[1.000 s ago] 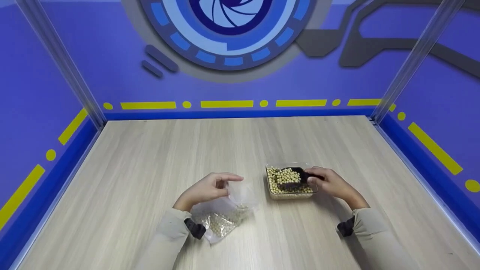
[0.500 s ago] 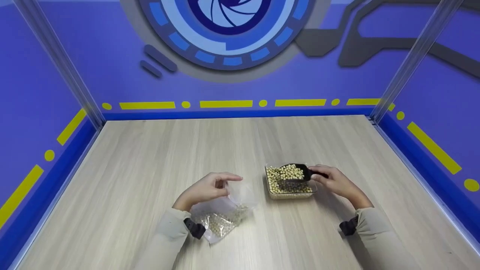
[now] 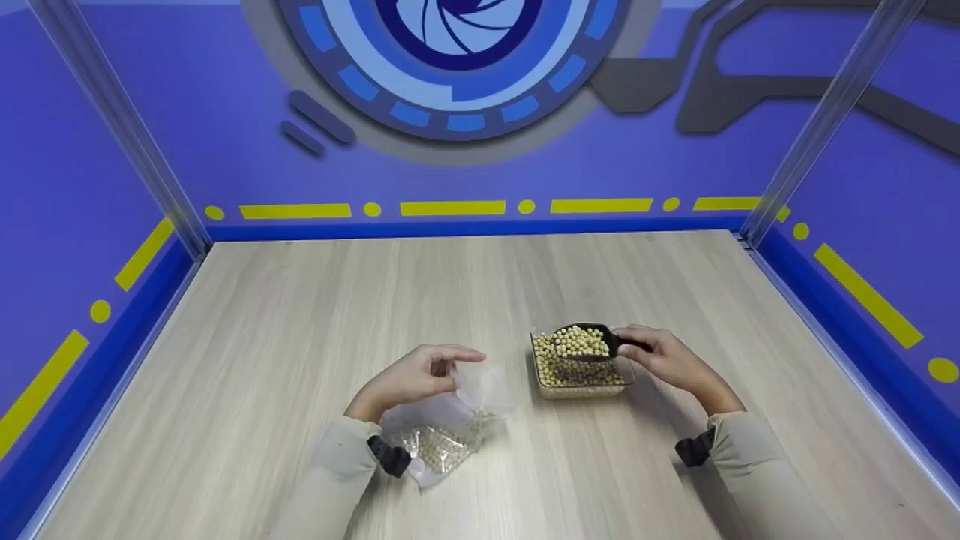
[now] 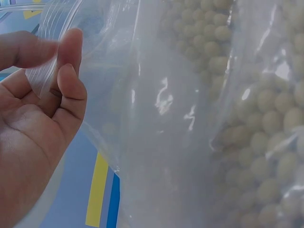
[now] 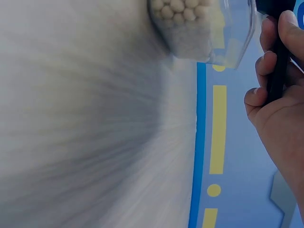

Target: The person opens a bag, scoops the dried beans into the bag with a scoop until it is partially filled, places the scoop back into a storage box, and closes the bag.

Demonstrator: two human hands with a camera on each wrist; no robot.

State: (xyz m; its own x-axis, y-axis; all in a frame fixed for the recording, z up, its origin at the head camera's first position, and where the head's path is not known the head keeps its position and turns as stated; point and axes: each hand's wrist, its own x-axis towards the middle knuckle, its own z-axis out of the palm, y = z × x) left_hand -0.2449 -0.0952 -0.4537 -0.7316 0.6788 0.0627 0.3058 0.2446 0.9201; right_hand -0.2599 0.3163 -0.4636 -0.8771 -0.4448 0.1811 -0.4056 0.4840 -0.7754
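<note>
At the back and along both sides, blue walls (image 3: 480, 180) dashed with yellow. Below them, the pale, wood-grained desk (image 3: 375, 300). In from the bottom of the scene, reaching forward and angled inward: the left sleeve (image 3: 330, 472) and the right sleeve (image 3: 761, 469), well apart. Close by the left one, lying on the desk, a clear bag (image 3: 442, 442). And at its top edge, the left hand (image 3: 405, 379), bent inward at the wrist, back turned up, index finger stretched out to the right, thumb below. Look in from the left wrist: pinching the bag's ribbed zip strip between the left fingers (image 4: 72, 90). Now across to the right hand (image 3: 671, 361), canted up and leftward. Grasping a handle, with the right fingers (image 5: 266, 64) curled round it and the thumb laid along it. Just left of that hand, upright on the desk and apart from the bag, the clear box (image 3: 581, 392). Over it, almost level, the black scoop (image 3: 612, 343), mouth to the left. Strapped at the cuffs, small black cameras (image 3: 390, 456). Smallest of all, round pale-yellow beans (image 3: 577, 341): heaped in the scoop, filling much of the box, bunched inside the bag.
</note>
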